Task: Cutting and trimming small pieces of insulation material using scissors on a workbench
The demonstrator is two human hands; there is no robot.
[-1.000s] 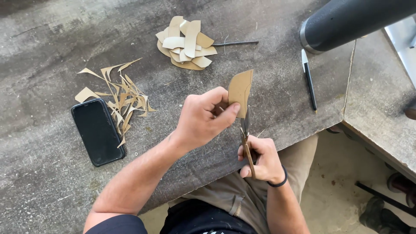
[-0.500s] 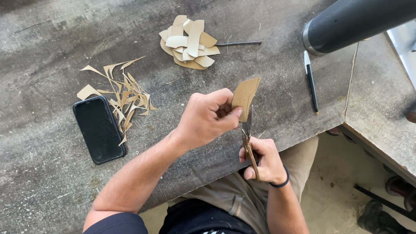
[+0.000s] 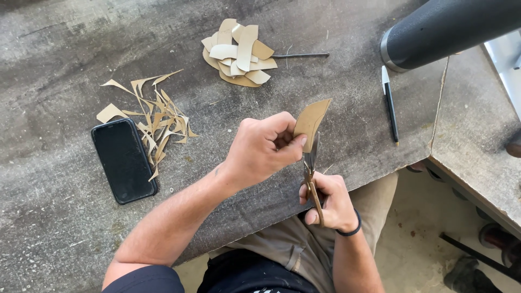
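Tan cardboard piece (image 3: 311, 122) is held up above the bench edge, pinched at its lower left corner betw. thumb and forefinger of the left hand (image 3: 264, 149); fingers pressed tight on the card, rest of the hand curled in. Scissors (image 3: 312, 173) are gripped from below by the right hand (image 3: 330, 201), fingers wrapped around the handles, blades pointed up and meeting the card's lower edge just beside the left thumb. Whether the blades are parted or closed on the card cannot be told; they look nearly together.

Risks, as judged: blades sit v. close to the left thumb, so a slip or an over-long snip could nick it. Card is held by one corner only, so it may twist or bend w/ blade pressure and the cut line would wander. Piece could also be dropped to the floor, since it is held out past the bench edge, over the lap.

Further out: grey worn bench (image 3: 65, 49); black phone (image 3: 124, 160) lying flat at left; thin tan offcut strips (image 3: 157, 116) just beside it; pile of cut tan shapes (image 3: 237, 54) farther back w/ a thin dark rod (image 3: 301, 55) next to it; pen (image 3: 390, 103) at right; dark cylinder (image 3: 450, 30) at top right.
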